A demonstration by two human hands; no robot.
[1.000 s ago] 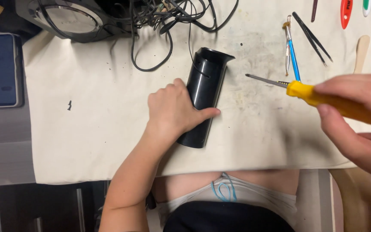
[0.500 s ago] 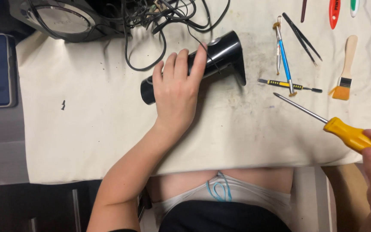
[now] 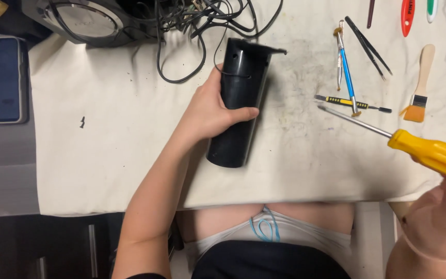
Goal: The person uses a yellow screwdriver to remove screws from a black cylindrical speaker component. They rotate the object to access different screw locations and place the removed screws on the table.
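the left hand (image 3: 210,111) is wrapped around a black tube-shaped casing (image 3: 238,103) that lies on the cream cloth (image 3: 104,155) covering the bench, its notched end pointing away from the person. the right hand (image 3: 440,212) is closed on the yellow handle of a screwdriver (image 3: 414,147), held above the cloth with the metal tip aimed toward the casing. a small brush (image 3: 420,88), black tweezers (image 3: 368,46) and a blue tool (image 3: 347,70) lie nearby, with tangled black cables (image 3: 192,31) beyond the casing and a phone (image 3: 0,78) off the cloth's left edge.

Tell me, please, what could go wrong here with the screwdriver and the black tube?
The screwdriver tip hangs just over the small tools and could knock them. The left hand grips the round tube from one side only, so it may roll. The cables lie at its top end and could snag.
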